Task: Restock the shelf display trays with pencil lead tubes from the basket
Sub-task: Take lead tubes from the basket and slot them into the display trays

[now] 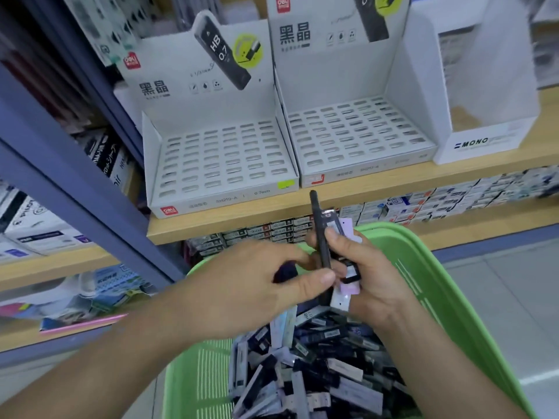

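shelf: wood board | left tray: white, slotted, on shelf | right tray: same, touching left tray | MONO box: just right of right tray

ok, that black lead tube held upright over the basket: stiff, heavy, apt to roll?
Probably stiff: the black tube stands straight, unsupported above the left hand and right hand. Likely light: the right hand also grips several other tubes at once. Looks smooth, so may slip; cross-section unclear, so rolling can't be judged.
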`<state>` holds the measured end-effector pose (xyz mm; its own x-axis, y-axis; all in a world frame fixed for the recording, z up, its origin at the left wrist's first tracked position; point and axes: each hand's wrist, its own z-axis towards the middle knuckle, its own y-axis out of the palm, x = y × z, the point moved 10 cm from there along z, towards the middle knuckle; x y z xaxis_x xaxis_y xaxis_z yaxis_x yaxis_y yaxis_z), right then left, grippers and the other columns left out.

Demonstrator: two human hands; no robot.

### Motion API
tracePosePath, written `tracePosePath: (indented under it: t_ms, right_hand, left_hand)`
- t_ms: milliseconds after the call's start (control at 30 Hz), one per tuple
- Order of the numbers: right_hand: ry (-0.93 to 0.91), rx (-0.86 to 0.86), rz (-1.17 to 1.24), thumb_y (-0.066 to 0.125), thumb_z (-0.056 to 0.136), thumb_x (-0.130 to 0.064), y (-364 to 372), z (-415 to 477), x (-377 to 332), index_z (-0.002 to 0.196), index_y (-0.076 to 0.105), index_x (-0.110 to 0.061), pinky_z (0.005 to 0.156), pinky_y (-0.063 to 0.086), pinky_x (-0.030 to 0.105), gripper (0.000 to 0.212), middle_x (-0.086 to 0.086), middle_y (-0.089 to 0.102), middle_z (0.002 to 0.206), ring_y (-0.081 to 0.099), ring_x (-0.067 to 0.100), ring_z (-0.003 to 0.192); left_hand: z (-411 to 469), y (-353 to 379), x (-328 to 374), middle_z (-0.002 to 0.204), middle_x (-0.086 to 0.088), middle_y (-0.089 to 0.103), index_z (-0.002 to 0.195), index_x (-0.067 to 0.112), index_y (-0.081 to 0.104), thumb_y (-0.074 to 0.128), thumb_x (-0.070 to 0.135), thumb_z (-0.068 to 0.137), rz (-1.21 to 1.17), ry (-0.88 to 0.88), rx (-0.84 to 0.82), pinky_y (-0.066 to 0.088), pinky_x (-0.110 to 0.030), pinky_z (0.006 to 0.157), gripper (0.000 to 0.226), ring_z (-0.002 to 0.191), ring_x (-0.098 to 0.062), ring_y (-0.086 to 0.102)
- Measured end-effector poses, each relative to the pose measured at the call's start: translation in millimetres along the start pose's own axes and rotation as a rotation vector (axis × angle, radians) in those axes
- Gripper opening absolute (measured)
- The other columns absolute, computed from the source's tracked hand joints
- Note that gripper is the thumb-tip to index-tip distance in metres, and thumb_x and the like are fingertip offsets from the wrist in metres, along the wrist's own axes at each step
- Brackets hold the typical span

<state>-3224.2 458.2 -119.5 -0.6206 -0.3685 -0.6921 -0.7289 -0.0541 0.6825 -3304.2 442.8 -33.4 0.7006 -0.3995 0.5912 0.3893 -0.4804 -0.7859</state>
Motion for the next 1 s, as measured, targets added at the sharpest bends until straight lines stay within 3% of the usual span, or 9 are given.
tracePosePath:
  t_ms: [100,167,233,367,467,633,833,900,1000]
  right_hand:
    - [0.014,-0.236,0.119,0.093,0.060,-0.029,25.9,-1.5,-4.1,0.081,0.071,-0.006,0.044,0.034,0.016,0.039,0.001,0.058,0.061,0.031,0.004,0.042]
    - [0.049,-0.372,0.115,0.088,0.068,-0.026,49.4,-4.1,-5.0,0.086,0.071,-0.010,0.045,0.029,0.015,0.030,0.002,0.064,0.073,0.029,0.004,0.044]
    - [0.101,-0.469,0.106,0.085,0.073,-0.025,67.7,-5.0,-8.7,0.091,0.072,-0.013,0.045,0.031,0.014,0.026,0.002,0.066,0.076,0.035,0.003,0.044]
    - [0.145,-0.401,0.003,0.083,0.071,-0.033,75.0,6.5,-43.0,0.095,0.068,-0.007,0.041,0.036,0.014,0.038,0.005,0.069,0.074,0.043,0.002,0.041]
    - [0.102,-0.302,-0.288,0.073,0.078,-0.033,76.5,12.7,-89.2,0.091,0.069,-0.008,0.039,0.031,0.015,0.029,0.011,0.072,0.083,0.037,0.004,0.040]
    - [0.014,-0.067,-0.688,0.069,0.086,-0.023,67.9,16.3,-142.7,0.092,0.061,-0.008,0.033,0.029,0.015,0.018,0.018,0.073,0.087,0.037,0.010,0.039]
    - [-0.093,0.234,-0.448,0.067,0.088,-0.035,10.9,16.7,-173.5,0.084,0.055,-0.012,0.041,0.043,0.024,0.027,0.004,0.053,0.053,0.055,0.020,0.045]
    - [-0.094,0.267,-0.417,0.066,0.088,-0.039,0.3,19.0,-177.6,0.085,0.052,-0.015,0.041,0.038,0.022,0.028,0.001,0.050,0.054,0.051,0.016,0.044]
    - [-0.104,0.282,-0.448,0.066,0.089,-0.042,-6.8,22.4,-182.7,0.086,0.052,-0.017,0.038,0.029,0.018,0.028,-0.001,0.049,0.054,0.042,0.012,0.040]
  left_hand:
    - [1.7,-53.0,-18.6,0.082,0.005,0.063,0.095,0.035,0.063,0.065,0.050,0.072,-0.426,-0.020,0.337,0.037,-0.019,0.047,0.028,0.053,-0.009,0.044]
    - [5.3,-56.3,-20.9,0.093,0.000,0.064,0.108,0.032,0.063,0.069,0.035,0.074,-0.692,0.014,0.346,0.024,-0.027,0.041,0.035,0.052,-0.029,0.031]
    - [8.3,-57.9,-17.2,0.078,-0.009,0.057,0.103,0.024,0.069,0.070,0.028,0.072,-0.836,0.040,0.337,0.017,-0.029,0.043,0.031,0.051,-0.029,0.023]
    - [7.1,-93.1,-28.4,0.062,-0.008,0.052,0.073,0.024,0.072,0.077,0.033,0.059,-0.917,-0.026,0.560,0.026,-0.016,0.037,0.018,0.046,-0.013,0.039]
    - [5.7,-123.6,-31.2,0.059,-0.011,0.055,0.073,0.020,0.070,0.076,0.026,0.067,-0.884,-0.067,0.726,0.025,-0.017,0.037,0.010,0.042,-0.014,0.037]
    - [24.2,-153.6,-8.2,0.050,0.009,0.053,0.092,0.013,0.066,0.069,0.009,0.084,-0.778,-0.043,0.798,0.029,-0.017,0.037,0.010,0.042,-0.007,0.041]
    - [63.1,-202.3,3.4,0.080,0.006,0.068,0.081,0.030,0.067,0.075,0.019,0.081,-0.257,-0.055,0.998,0.046,-0.021,0.071,0.013,0.074,-0.012,0.057]
    - [81.0,-198.9,9.1,0.082,0.014,0.066,0.084,0.030,0.068,0.075,0.021,0.081,-0.081,-0.091,0.976,0.044,-0.014,0.075,0.012,0.079,-0.008,0.058]
    - [102.4,-187.8,7.5,0.088,0.011,0.068,0.093,0.025,0.071,0.074,0.022,0.082,0.075,-0.125,0.918,0.048,-0.024,0.084,0.012,0.086,-0.013,0.061]
